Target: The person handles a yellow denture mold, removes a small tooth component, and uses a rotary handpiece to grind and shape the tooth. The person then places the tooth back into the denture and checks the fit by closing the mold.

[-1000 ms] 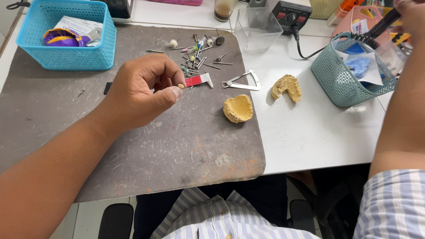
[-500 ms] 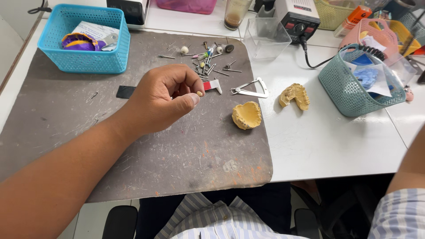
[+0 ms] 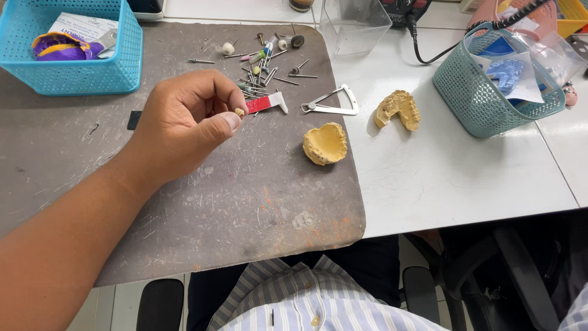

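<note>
My left hand (image 3: 187, 125) hovers over the dark work mat (image 3: 184, 214), thumb and forefinger pinched together on a small tooth-coloured piece (image 3: 239, 112), likely a single dental crown, though it is too small to be sure. My right hand is out of view, so I cannot tell how it stands; the left is the only hand near the work. Just beyond my fingertips, at about three o'clock from the pinched piece and nearly touching it, lies a red-and-white strip (image 3: 267, 103), its long axis running from eight o'clock to two o'clock. Past it, at one o'clock, a scatter of burs and mandrels (image 3: 263, 61) fans across the mat. A metal calliper gauge (image 3: 334, 104) rests at three o'clock, straddling the mat's edge. At four o'clock from my hand sits a yellow plaster jaw cast (image 3: 325, 143), teeth upward, on the mat's right edge; its mate, a second yellow cast (image 3: 399, 110), lies farther out at three o'clock on the white table (image 3: 459, 178). A blue basket (image 3: 67, 67) stands at ten o'clock and a teal basket (image 3: 484, 92) far off at three o'clock.
</note>
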